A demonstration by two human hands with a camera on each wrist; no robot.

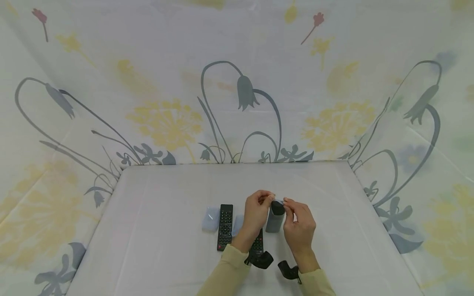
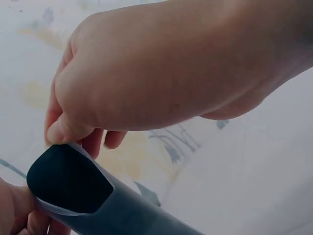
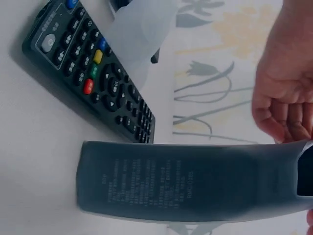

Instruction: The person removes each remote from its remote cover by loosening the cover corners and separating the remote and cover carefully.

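Between my left hand [image 1: 257, 211] and right hand [image 1: 300, 226], a sleeved remote [image 1: 274, 223]; leftward on my table [image 1: 166, 246], in order: second remote [image 1: 258, 243], near packet [image 1: 237, 225], third remote [image 1: 225, 227], far packet [image 1: 210, 219].

The left hand [image 1: 256, 211] and right hand [image 1: 300, 226] pinch near each other, both forearms [image 1: 226, 273] slanting inward.

Sleeves [image 1: 226, 273] seem pale yellow, wrist cameras [image 1: 263, 260] black.

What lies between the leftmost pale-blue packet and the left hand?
The head view shows a black remote, then a second pale-blue packet, partly hidden by the left hand.
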